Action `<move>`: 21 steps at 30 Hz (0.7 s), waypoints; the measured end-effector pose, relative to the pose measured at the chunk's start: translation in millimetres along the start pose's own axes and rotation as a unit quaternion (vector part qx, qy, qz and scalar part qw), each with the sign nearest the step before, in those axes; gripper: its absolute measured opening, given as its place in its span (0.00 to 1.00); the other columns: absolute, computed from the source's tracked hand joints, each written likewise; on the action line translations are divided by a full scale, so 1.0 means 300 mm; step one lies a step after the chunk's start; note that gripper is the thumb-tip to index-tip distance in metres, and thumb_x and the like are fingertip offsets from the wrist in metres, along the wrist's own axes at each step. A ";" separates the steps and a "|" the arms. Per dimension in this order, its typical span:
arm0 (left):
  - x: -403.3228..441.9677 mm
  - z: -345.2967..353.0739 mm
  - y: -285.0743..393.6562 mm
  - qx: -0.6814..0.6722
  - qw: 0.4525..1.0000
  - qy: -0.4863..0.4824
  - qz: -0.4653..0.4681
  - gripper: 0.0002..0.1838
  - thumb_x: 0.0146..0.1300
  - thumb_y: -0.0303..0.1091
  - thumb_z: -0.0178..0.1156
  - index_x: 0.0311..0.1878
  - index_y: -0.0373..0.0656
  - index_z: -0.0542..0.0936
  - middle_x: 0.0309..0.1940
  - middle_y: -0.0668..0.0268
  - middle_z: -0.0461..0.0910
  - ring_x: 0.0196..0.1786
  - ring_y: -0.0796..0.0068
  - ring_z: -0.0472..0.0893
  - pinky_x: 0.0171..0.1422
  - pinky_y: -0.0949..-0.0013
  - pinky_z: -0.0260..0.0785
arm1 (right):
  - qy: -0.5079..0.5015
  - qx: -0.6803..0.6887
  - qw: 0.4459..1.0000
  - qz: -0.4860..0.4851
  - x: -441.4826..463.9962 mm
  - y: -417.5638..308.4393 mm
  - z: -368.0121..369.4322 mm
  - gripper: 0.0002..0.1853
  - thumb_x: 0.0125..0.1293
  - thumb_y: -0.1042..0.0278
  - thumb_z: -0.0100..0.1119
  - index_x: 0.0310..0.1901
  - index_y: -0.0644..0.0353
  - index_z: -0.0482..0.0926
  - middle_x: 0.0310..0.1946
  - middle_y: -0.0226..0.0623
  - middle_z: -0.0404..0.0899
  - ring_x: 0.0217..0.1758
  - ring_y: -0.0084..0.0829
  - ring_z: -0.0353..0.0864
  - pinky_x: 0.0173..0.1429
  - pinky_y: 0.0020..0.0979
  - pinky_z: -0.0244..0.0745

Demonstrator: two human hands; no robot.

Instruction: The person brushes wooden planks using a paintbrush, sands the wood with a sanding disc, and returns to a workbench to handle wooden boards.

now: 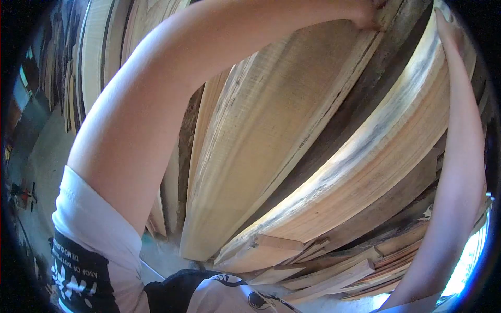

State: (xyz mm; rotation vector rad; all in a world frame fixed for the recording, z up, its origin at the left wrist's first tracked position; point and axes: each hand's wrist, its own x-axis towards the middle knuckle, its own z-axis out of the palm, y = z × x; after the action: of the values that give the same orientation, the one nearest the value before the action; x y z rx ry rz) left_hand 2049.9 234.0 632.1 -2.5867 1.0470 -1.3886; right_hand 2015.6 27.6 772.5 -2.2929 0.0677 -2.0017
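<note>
My right hand (451, 34) is against the upper end of the thick plank (344, 169), which slants across on my right; I can't tell whether its fingers close round it. My left hand (371, 18), cut off by the top edge, is at the upper side of the wide board (276, 120); its grip I can't make out. My left arm (130, 104) blocks part of the standing boards (94, 47); more lumber (334, 276) lies low on my right.

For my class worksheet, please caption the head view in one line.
Left hand at a broad plank, right hand at the edge of a streaked plank beside more boards.
</note>
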 end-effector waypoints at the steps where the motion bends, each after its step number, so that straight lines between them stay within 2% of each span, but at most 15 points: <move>1: -0.028 0.002 -0.009 -0.005 1.000 0.004 0.012 0.44 0.72 0.60 0.40 0.78 0.39 0.43 0.80 0.56 0.37 0.81 0.57 0.35 0.82 0.53 0.27 | -0.001 0.010 1.000 0.003 0.013 0.013 0.014 0.35 0.59 0.59 0.63 0.66 0.65 0.67 0.63 0.59 0.67 0.69 0.54 0.64 0.72 0.47 0.61; 4: -0.081 0.016 0.020 0.024 1.000 -0.014 0.011 0.44 0.72 0.60 0.39 0.77 0.36 0.44 0.80 0.55 0.38 0.81 0.56 0.35 0.82 0.52 0.28 | 0.000 0.011 1.000 -0.002 0.006 0.008 -0.002 0.35 0.60 0.61 0.62 0.67 0.65 0.65 0.63 0.59 0.66 0.68 0.55 0.64 0.73 0.47 0.61; 6: -0.214 -0.012 0.057 0.028 0.999 -0.007 0.037 0.42 0.73 0.60 0.36 0.77 0.35 0.45 0.79 0.53 0.38 0.81 0.55 0.36 0.82 0.52 0.28 | 0.008 0.030 0.999 -0.022 0.022 0.028 0.023 0.35 0.60 0.62 0.62 0.67 0.66 0.65 0.63 0.60 0.66 0.68 0.55 0.64 0.73 0.48 0.60; 8: -0.270 0.137 0.111 0.113 0.992 0.056 -0.009 0.47 0.68 0.70 0.36 0.78 0.43 0.46 0.80 0.62 0.41 0.81 0.63 0.37 0.82 0.54 0.27 | 0.005 0.020 1.000 -0.013 0.018 0.023 0.022 0.35 0.61 0.62 0.62 0.67 0.66 0.64 0.64 0.59 0.65 0.70 0.55 0.62 0.73 0.48 0.60; 10: -0.382 0.180 0.145 0.036 0.995 0.092 0.025 0.49 0.66 0.71 0.40 0.77 0.42 0.50 0.79 0.59 0.46 0.81 0.61 0.42 0.83 0.54 0.30 | -0.003 0.020 1.000 -0.001 0.000 0.003 0.003 0.35 0.61 0.62 0.62 0.68 0.66 0.64 0.65 0.59 0.64 0.71 0.55 0.61 0.74 0.48 0.60; 13: -0.528 0.169 0.215 -0.033 0.998 0.033 0.029 0.49 0.65 0.72 0.41 0.77 0.43 0.50 0.78 0.60 0.47 0.81 0.61 0.41 0.83 0.54 0.30 | -0.022 0.028 0.999 0.011 0.003 0.004 -0.002 0.35 0.62 0.63 0.61 0.69 0.66 0.62 0.67 0.59 0.61 0.71 0.55 0.60 0.74 0.48 0.59; 16: -0.573 0.172 0.213 -0.062 0.997 0.024 0.049 0.50 0.64 0.73 0.42 0.77 0.44 0.50 0.79 0.61 0.47 0.81 0.62 0.41 0.83 0.54 0.31 | 0.041 0.030 0.999 -0.009 -0.035 -0.018 0.011 0.37 0.56 0.53 0.67 0.67 0.53 0.70 0.64 0.51 0.71 0.69 0.47 0.68 0.72 0.43 0.61; 19: -0.529 0.170 0.200 -0.039 0.998 0.015 0.050 0.47 0.67 0.71 0.37 0.78 0.45 0.50 0.79 0.62 0.46 0.81 0.64 0.39 0.83 0.55 0.30 | 0.107 0.004 0.994 -0.021 -0.022 0.005 0.047 0.35 0.53 0.57 0.69 0.64 0.56 0.73 0.58 0.53 0.76 0.64 0.49 0.73 0.69 0.40 0.66; 21: -0.461 0.163 0.170 -0.023 0.998 0.030 0.050 0.45 0.69 0.69 0.34 0.78 0.45 0.50 0.79 0.63 0.45 0.81 0.64 0.39 0.83 0.57 0.29 | 0.109 -0.023 0.993 -0.043 0.036 0.077 0.075 0.36 0.53 0.56 0.69 0.65 0.57 0.72 0.59 0.54 0.75 0.65 0.49 0.72 0.69 0.40 0.65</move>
State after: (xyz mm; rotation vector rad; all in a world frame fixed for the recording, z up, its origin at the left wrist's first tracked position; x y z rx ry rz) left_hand 2006.4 259.6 485.0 -2.5003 1.2127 -1.4443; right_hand 2040.2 4.6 777.8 -2.1285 0.0331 -2.3095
